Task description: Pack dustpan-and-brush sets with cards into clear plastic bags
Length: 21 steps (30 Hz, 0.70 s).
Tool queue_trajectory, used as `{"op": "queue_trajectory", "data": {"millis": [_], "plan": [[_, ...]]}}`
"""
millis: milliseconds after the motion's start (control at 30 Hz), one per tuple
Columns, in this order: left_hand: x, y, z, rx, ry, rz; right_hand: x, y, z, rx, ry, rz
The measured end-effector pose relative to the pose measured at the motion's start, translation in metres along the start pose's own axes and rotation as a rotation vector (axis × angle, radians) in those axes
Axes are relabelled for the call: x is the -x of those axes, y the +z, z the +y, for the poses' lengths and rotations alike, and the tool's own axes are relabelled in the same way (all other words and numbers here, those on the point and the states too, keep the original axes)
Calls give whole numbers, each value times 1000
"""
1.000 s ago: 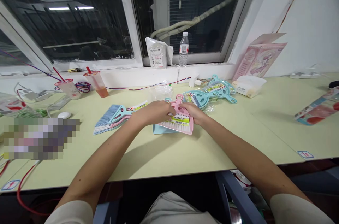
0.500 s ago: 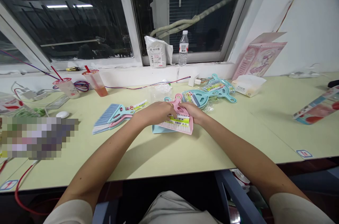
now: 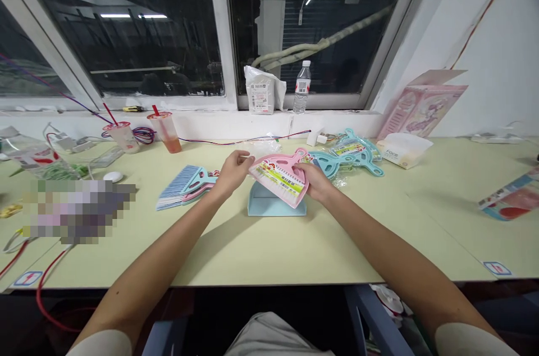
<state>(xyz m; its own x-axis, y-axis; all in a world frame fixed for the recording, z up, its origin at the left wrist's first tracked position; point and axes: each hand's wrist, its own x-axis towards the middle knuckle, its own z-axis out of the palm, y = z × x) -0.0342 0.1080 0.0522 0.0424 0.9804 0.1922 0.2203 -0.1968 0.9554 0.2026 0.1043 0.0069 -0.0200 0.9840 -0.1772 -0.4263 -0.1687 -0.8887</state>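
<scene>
Pink dustpan set (image 3: pixel 281 177) lifted off blue dustpan (image 3: pixel 273 205), pinched between my left hand (image 3: pixel 234 170) and right hand (image 3: pixel 315 182). Loose brushes (image 3: pixel 185 187) wait toward desk's (image 3: pixel 269 249) left edge, unpaired.

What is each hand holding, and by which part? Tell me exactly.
Both hands hold the pink dustpan set, lifted and tilted above the blue dustpan. The left hand grips its left edge, the right hand its right edge.
</scene>
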Motion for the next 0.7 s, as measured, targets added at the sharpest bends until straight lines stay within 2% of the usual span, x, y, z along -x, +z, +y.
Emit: {"op": "queue_trajectory", "data": {"millis": [100, 167, 233, 333, 433, 467, 567, 633, 700], "plan": [[6, 3, -12, 421, -232, -125, -11, 15, 0, -70, -69, 32], [9, 3, -11, 585, -289, -207, -18, 30, 3, -82, -110, 32], [7, 0, -10, 651, -282, -209, -24, 45, 5, -74, -131, 24], [-2, -11, -13, 653, -248, -106, -39, 56, -2, -14, -64, -82], [-16, -25, -19, 664, -241, 18, -70, 44, -27, 92, 108, -172], [-21, -30, -20, 674, -232, 59, -84, 36, -37, 129, 105, -108], [-32, -44, -22, 713, -213, 153, -126, 14, -59, 354, -95, 183], [-36, -50, -23, 735, -210, 201, -148, 8, -62, 612, -158, 235], [-39, -54, -25, 746, -210, 238, -162, 11, -59, 794, -152, 224]]}}
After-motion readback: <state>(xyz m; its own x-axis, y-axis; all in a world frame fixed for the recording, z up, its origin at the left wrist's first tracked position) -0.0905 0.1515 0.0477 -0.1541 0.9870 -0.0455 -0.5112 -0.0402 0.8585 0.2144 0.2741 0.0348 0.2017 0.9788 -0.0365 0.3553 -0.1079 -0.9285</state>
